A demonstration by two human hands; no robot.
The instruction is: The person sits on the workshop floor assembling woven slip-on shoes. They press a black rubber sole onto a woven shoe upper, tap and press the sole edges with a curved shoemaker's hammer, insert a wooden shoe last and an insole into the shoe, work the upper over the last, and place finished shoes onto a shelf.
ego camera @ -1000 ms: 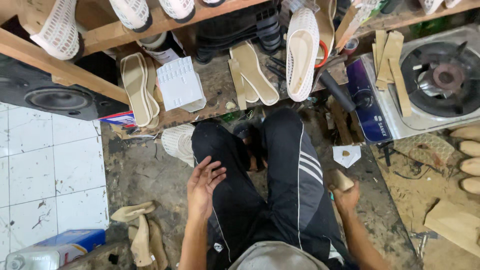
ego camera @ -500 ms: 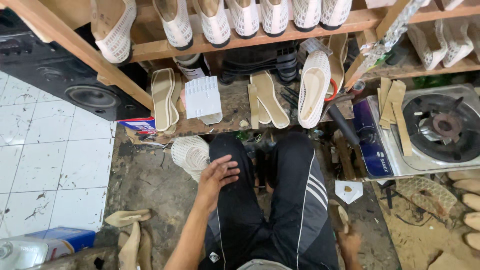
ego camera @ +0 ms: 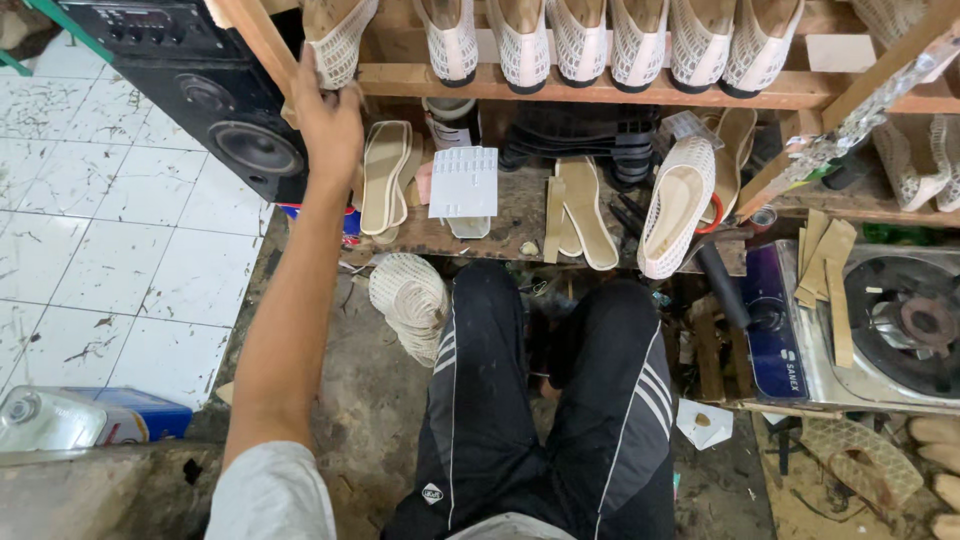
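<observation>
I see a white mesh shoe upper (ego camera: 335,40) on a last, toe down, leftmost on the wooden shelf (ego camera: 600,88).

A row of white woven-mesh shoes on lasts (ego camera: 610,45) stands along the upper wooden shelf (ego camera: 600,88). The leftmost white mesh shoe (ego camera: 335,40) sits at that shelf's left end, with the left hand (ego camera: 325,120) touching it. Left of the shelf stands a black loudspeaker box (ego camera: 215,110). On the lower wooden shelf (ego camera: 500,225), beige insoles (ego camera: 383,175) lie left, a white mesh slip-on shoe (ego camera: 675,205) right. A steel gas stove (ego camera: 880,320) sits far right.
</observation>
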